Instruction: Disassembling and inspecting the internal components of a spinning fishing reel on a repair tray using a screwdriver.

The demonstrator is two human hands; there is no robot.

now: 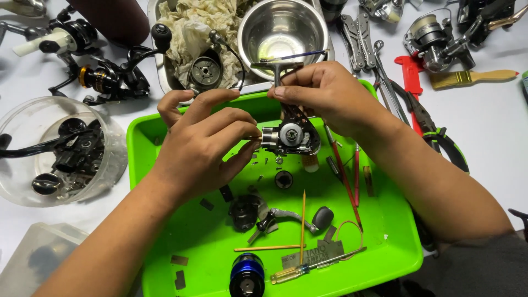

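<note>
My right hand (324, 93) grips a black fishing reel body (291, 135) by its stem, holding it above a bright green tray (396, 242). My left hand (206, 140) pinches a thin small part against the reel's left side, fingertips touching the metal hub. On the tray below lie a black gear housing with a crank handle (261, 212), a small round black part (284, 179), two wooden sticks (302, 220), a yellow-handled screwdriver (313, 268), a blue and black spool (247, 275) and red-handled tools (344, 170).
A steel tray (159, 66) behind holds crumpled cloth, a reel rotor (204, 70) and a steel bowl (283, 27). A clear tub of reel parts (60, 151) stands at left. Other reels (104, 77), pliers (434, 132), a paintbrush (473, 77) and a multi-tool (355, 33) lie around.
</note>
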